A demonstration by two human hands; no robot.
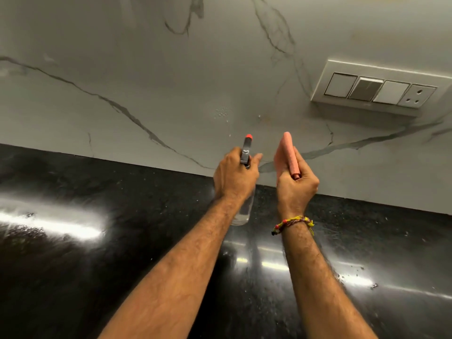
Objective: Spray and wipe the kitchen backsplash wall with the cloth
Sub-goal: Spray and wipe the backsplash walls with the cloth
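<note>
The backsplash wall point(151, 77) is pale marble with dark veins; a small patch of droplets point(222, 113) clings to it just above my hands. My left hand point(233, 176) grips a clear spray bottle point(246, 152), its grey head and orange nozzle aimed at the wall, the clear body hanging below my wrist. My right hand point(294, 189) holds a folded pink cloth point(286, 152) upright, close to the wall and right of the bottle.
A white switch panel point(376, 90) with three switches and a socket sticks out of the wall at the upper right. The glossy black stone countertop point(97, 204) runs under both arms and meets the wall along a slanted line.
</note>
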